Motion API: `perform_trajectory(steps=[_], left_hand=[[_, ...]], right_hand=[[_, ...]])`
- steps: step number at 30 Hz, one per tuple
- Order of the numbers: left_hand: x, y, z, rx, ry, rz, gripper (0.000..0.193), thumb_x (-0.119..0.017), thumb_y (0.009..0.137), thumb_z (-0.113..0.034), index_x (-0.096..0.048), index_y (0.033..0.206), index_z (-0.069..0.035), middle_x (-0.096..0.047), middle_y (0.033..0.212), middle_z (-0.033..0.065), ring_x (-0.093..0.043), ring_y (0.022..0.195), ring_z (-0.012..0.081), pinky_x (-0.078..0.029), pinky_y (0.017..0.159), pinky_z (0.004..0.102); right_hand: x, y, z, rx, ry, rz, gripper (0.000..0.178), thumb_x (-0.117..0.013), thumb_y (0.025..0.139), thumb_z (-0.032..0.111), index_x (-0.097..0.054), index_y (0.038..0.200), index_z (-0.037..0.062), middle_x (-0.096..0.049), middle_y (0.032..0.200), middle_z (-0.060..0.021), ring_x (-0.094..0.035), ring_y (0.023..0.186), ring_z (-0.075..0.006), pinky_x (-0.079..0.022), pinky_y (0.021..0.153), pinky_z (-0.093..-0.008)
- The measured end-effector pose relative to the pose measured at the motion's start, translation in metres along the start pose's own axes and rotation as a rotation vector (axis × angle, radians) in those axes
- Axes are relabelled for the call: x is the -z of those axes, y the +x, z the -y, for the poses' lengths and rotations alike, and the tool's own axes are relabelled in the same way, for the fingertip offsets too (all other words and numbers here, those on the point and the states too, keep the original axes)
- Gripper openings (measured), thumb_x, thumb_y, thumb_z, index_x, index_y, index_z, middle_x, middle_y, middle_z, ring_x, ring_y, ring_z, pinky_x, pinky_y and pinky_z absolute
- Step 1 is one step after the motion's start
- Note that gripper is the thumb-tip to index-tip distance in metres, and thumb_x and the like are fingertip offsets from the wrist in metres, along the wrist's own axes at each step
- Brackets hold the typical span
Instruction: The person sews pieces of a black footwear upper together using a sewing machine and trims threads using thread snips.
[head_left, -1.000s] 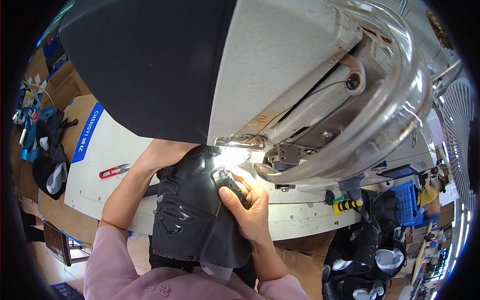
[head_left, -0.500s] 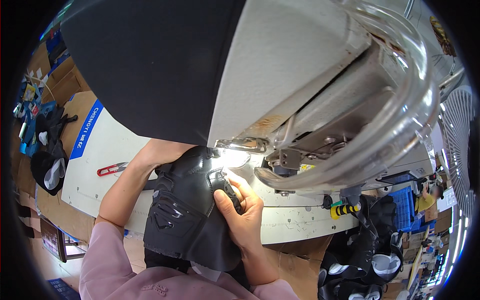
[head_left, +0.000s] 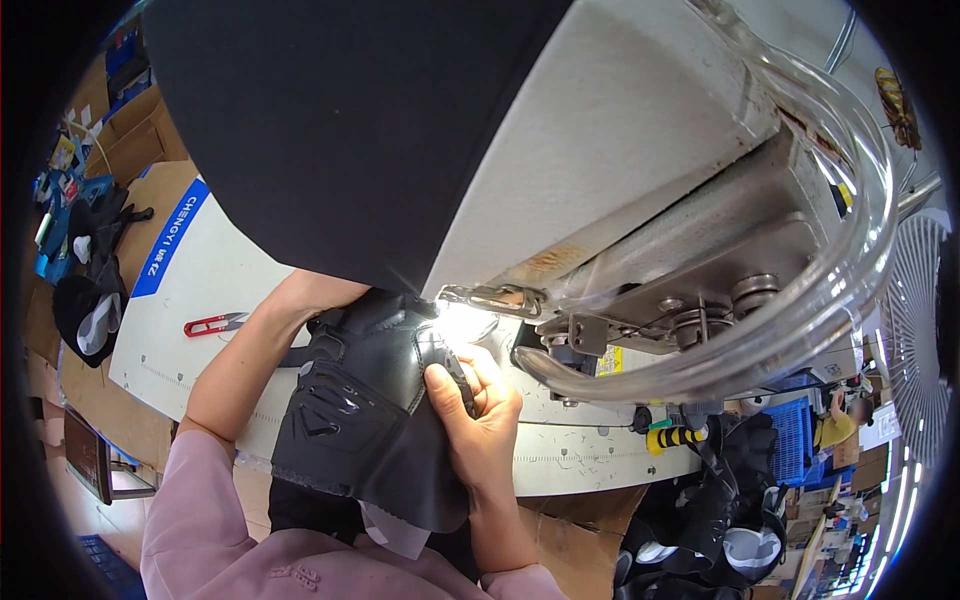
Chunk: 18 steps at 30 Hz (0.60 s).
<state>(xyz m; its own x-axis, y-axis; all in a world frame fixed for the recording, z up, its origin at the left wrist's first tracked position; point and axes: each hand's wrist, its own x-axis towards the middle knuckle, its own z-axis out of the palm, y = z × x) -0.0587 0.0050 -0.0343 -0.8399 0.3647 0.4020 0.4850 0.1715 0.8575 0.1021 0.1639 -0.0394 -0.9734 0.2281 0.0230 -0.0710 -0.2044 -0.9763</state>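
Note:
A black shoe upper (head_left: 345,415) with raised glossy panels and stitched seams lies across the pale sewing machine table (head_left: 570,460) and hangs toward my lap. My right hand (head_left: 480,415) pinches its right edge, thumb on top and fingers curled under, close to the brightly lit needle area. From the left, my left hand (head_left: 330,291) reaches to the far side of the upper. The machine head hides its fingers, and only the wrist shows. The white sewing machine head (head_left: 600,150) looms over the work, with the needle lost in glare.
Red-handled thread snips (head_left: 212,325) lie left of my forearm. A clear curved tube (head_left: 870,250) loops round the machine's right side. More black uppers (head_left: 715,510) pile up at lower right, near a blue crate (head_left: 790,440). Others (head_left: 90,315) rest on cardboard at far left.
The view has shifted a little, so the machine head sits further right. The upper lies slightly flatter and lower at its near end. My right hand keeps its pinch.

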Motion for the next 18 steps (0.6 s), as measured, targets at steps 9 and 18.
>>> perform_trajectory(steps=[9, 18], left_hand=[[0.000, 0.001, -0.014, -0.029, -0.001, -0.030, 0.018, -0.063, 0.081, -0.004, -0.064, 0.097, 0.004, -0.065, 0.091, 0.0092, -0.060, 0.082, 0.0170, -0.050, 0.072, 0.0310], [0.018, -0.024, -0.015, 0.076, 0.038, -0.063, 0.018, -0.057, 0.091, -0.011, -0.062, 0.100, 0.004, -0.065, 0.101, 0.0101, -0.058, 0.089, 0.0144, -0.047, 0.078, 0.0293]], right_hand=[[0.005, 0.011, -0.008, -0.003, -0.117, -0.093, 0.033, -0.064, 0.090, 0.011, -0.057, 0.116, -0.0091, -0.065, 0.100, -0.0078, -0.059, 0.085, -0.0083, -0.047, 0.077, -0.0200], [0.005, 0.009, 0.006, -0.015, -0.110, 0.015, 0.024, -0.061, 0.093, 0.013, -0.060, 0.111, -0.0036, -0.061, 0.088, 0.0012, -0.051, 0.074, -0.0019, -0.039, 0.065, -0.0155]])
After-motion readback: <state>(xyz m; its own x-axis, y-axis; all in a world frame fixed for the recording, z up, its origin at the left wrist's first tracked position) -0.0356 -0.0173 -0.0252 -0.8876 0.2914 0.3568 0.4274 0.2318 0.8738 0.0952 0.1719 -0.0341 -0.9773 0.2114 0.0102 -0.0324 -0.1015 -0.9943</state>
